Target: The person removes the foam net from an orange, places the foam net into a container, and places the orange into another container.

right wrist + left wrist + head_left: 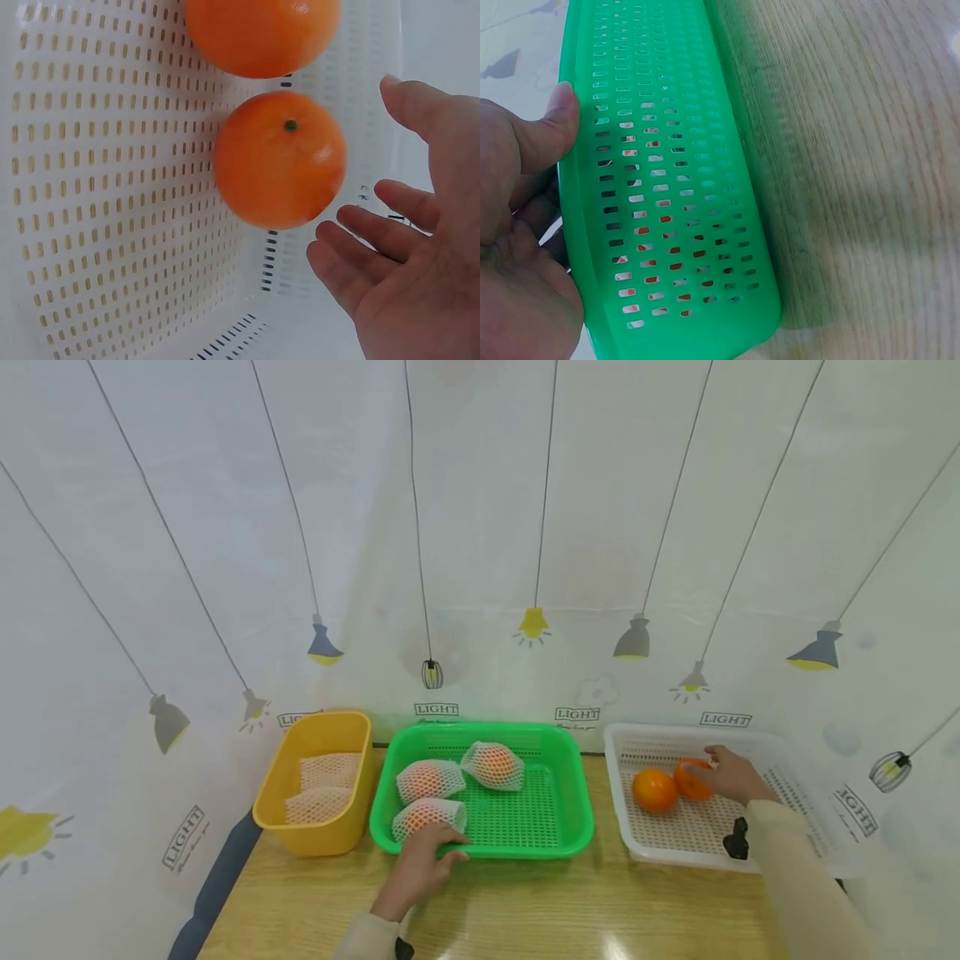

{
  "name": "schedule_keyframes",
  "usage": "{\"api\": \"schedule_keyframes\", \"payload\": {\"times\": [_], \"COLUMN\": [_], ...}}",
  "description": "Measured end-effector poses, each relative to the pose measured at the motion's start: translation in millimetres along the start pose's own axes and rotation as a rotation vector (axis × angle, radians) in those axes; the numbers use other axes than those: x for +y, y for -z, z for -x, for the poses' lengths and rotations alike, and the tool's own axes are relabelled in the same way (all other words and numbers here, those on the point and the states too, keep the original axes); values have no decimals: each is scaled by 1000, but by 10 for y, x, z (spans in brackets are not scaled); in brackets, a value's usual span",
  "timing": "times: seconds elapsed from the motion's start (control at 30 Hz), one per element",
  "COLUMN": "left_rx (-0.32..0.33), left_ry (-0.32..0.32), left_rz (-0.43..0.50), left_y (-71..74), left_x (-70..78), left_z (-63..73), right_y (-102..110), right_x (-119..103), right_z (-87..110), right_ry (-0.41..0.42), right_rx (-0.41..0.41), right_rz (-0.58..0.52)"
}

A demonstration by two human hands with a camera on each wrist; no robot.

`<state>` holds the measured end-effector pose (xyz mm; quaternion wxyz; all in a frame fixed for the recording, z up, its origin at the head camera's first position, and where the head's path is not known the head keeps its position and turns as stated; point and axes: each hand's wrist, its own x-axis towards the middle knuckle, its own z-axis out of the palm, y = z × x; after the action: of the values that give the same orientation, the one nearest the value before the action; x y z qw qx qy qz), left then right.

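My left hand (pixel 420 867) holds the near rim of the green basket (pixel 517 852), thumb outside and fingers over the inner side. The left wrist view shows the thumb (pixel 551 135) on the rim of that basket (pixel 660 337). Inside lie three round orange-red fruits in white foam nets, one wrapped fruit (pixel 423 814) close beside the left fingers. Over the white basket (pixel 630 843), my right hand (pixel 737 775) reaches toward an orange (pixel 281 169). Its fingers are spread and slightly bent, apart from the fruit in the right wrist view. A second orange (pixel 654 791) lies alongside.
A yellow basket (pixel 330 839) on the left contains empty white foam nets (pixel 322 804). All three baskets stand in a row on a wooden table (pixel 555 910). Behind them rises a white wall covering (pixel 480 568) printed with hanging lamps.
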<state>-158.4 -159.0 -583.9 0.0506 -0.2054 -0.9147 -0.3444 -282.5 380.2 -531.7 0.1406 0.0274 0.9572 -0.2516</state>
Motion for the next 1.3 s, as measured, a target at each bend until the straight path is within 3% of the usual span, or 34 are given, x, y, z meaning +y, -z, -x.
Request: {"api": "schedule_keyframes", "payload": {"times": [0.2,0.47,0.73,1.3], "left_rx": [-3,4,26,18], "left_ry": [11,4,-5,-2], "left_rz": [9,0,-10,-13], "left_y": [-11,-20,-37,-35], "left_x": [13,29,17,-7], "left_z": [6,5,3,2], "right_y": [-18,-10,-137,-502], "right_x": [-30,-288,-532,-1493], "right_z": [23,234,343,388], "right_ry": [-14,28,154,468], "right_rx": [16,59,117,163], "right_rz": [-47,-92,-95,-50]}}
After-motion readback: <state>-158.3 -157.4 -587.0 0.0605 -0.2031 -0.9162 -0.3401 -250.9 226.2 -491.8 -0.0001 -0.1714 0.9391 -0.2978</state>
